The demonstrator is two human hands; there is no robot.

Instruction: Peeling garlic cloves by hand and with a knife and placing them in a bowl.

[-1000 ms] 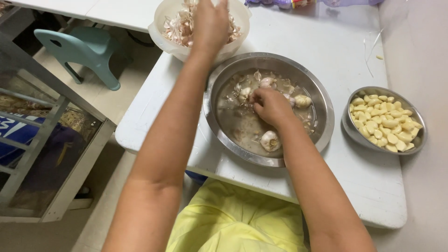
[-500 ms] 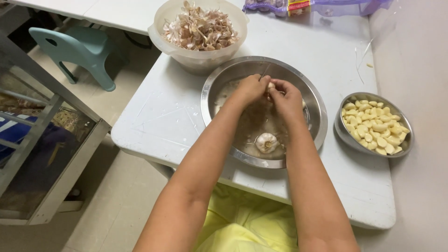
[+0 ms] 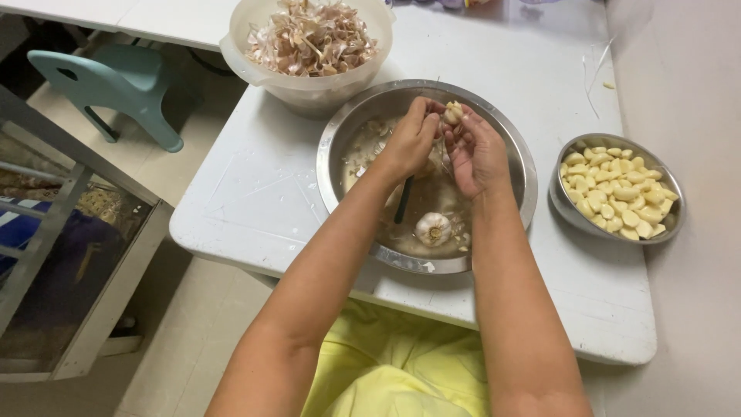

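Garlic piece (image 3: 452, 113): a small, pale clump held over the far part of the large steel bowl (image 3: 502, 131), pinched between the fingertips of both your hands. Your left hand (image 3: 409, 143) comes in from the left with its fingers curled closed onto the piece; your right hand (image 3: 475, 154) meets it from the right, thumb and fingers likewise closed on the same piece. The two hands touch at the fingertips, above the bowl's interior. Below them, in the shallow cloudy water of the bowl, lies a whole garlic bulb (image 3: 433, 228) toward the near rim, with a dark slender handle (image 3: 403, 201) just to its left; whether your left hand grips this handle cannot be told. Loose bits of skin float at the bowl's left side. Far and left, touching the steel bowl's rim, stands a pale plastic bowl (image 3: 309, 89) heaped with papery skins (image 3: 309, 35). To the right, apart, a smaller steel bowl (image 3: 567, 212) holds peeled cloves (image 3: 617, 189). All rest on the white table (image 3: 255, 193).
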